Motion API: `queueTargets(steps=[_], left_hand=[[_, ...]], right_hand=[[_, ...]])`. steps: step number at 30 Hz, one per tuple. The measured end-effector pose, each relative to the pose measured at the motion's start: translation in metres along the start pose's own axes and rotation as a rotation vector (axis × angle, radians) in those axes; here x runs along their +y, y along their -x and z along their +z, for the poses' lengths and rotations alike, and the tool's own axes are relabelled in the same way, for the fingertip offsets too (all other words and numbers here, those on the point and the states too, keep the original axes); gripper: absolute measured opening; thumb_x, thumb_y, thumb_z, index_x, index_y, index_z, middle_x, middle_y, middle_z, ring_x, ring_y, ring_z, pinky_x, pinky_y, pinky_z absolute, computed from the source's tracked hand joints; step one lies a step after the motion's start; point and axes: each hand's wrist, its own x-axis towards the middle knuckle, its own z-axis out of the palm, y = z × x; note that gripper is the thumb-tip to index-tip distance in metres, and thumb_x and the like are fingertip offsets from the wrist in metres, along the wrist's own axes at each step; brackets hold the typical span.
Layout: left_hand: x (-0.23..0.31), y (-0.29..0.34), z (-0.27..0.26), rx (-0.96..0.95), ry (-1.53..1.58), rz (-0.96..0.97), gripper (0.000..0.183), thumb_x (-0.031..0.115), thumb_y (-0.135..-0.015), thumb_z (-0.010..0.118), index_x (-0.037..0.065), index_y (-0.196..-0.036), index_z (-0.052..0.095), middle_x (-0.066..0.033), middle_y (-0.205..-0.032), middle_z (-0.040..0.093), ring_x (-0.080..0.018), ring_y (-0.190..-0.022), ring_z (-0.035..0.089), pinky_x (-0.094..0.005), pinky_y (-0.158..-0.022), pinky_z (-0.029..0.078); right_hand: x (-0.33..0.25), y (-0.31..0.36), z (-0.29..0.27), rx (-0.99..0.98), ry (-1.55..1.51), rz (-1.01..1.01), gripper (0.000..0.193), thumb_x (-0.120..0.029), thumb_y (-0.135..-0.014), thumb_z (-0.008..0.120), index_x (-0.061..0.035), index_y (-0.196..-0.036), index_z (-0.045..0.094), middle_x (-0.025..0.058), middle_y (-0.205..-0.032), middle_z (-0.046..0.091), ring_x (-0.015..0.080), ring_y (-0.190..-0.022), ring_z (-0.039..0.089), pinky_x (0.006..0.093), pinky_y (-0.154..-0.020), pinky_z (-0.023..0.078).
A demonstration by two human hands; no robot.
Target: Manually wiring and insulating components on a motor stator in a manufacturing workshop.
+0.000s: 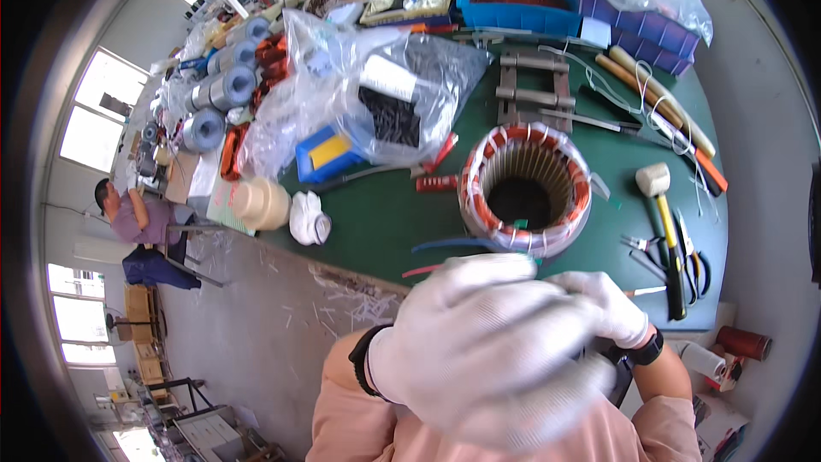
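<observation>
My left hand (496,346), in a white knitted glove, is raised close to the camera and smeared by motion. Its fingers stretch across in front of my right hand (605,306), which is gloved too and held near the table's front edge. Most of the right fingers are hidden, so I cannot tell what either hand holds. Just beyond the hands a motor stator (475,181) stands upright, its orange-red windings laced with white cord around a slotted bore. Blue sleeving (453,245) and a thin red piece (422,272) lie beside its base.
On the green table (376,239), a mallet (658,197) and scissors (694,261) lie right. A metal frame (537,85), blue bin (513,4) and plastic bag (376,94) lie beyond. White tape (310,218) stands left. A person (150,218) sits at far left.
</observation>
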Motion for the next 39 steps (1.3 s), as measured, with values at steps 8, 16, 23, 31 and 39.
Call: queueTargets(steps=[8,16,23,31,39], left_hand=[[0.05,0.068,0.001,0.169,0.081,-0.064,0.01,0.004,-0.07,0.063,0.01,-0.077,0.062,-0.0067,-0.081,0.064,-0.0225,-0.074,0.061,-0.032,-0.064,0.051],[0.049,0.082,-0.034,0.103,0.186,-0.046,0.005,0.002,-0.085,0.057,0.001,-0.083,0.062,-0.0108,-0.081,0.066,-0.0194,-0.061,0.059,-0.0312,-0.056,0.05],[-0.008,0.169,0.036,-0.337,0.318,-0.68,0.035,0.005,-0.087,0.062,0.0,-0.121,0.055,-0.0199,-0.106,0.064,-0.0329,-0.089,0.067,-0.0341,-0.075,0.055],[-0.082,0.164,0.09,-0.019,0.211,-0.747,0.097,0.051,-0.087,0.062,-0.003,-0.149,0.011,-0.0318,-0.143,0.036,-0.0443,-0.127,0.047,-0.0432,-0.103,0.041],[-0.052,0.177,0.099,-0.103,0.019,-0.642,0.094,0.037,-0.088,0.065,-0.01,-0.148,0.01,-0.0337,-0.15,0.019,-0.0455,-0.14,0.023,-0.0487,-0.115,0.019]], right_hand=[[0.038,0.045,0.062,0.188,0.088,0.046,0.028,-0.009,-0.088,0.056,0.0057,-0.111,0.063,0.0168,-0.095,0.068,0.0247,-0.087,0.066,0.0333,-0.081,0.051],[0.039,0.066,0.079,0.316,-0.222,0.109,0.036,-0.016,-0.091,0.051,0.0084,-0.116,0.059,0.0111,-0.096,0.066,0.0159,-0.088,0.061,0.0296,-0.084,0.049],[0.042,0.021,0.071,0.743,-0.125,-0.022,0.043,-0.017,-0.095,0.054,0.0047,-0.131,0.048,0.0132,-0.119,0.058,0.0189,-0.108,0.056,0.0308,-0.096,0.044],[0.023,-0.042,0.075,1.024,0.094,-0.221,0.067,-0.022,-0.094,0.056,0.0027,-0.148,0.026,0.0213,-0.127,0.054,0.0268,-0.109,0.058,0.0355,-0.095,0.045],[0.037,-0.049,0.03,0.875,-0.227,-0.279,0.069,-0.022,-0.093,0.061,0.0044,-0.147,0.027,0.0195,-0.141,0.045,0.0227,-0.121,0.05,0.0328,-0.105,0.038]])
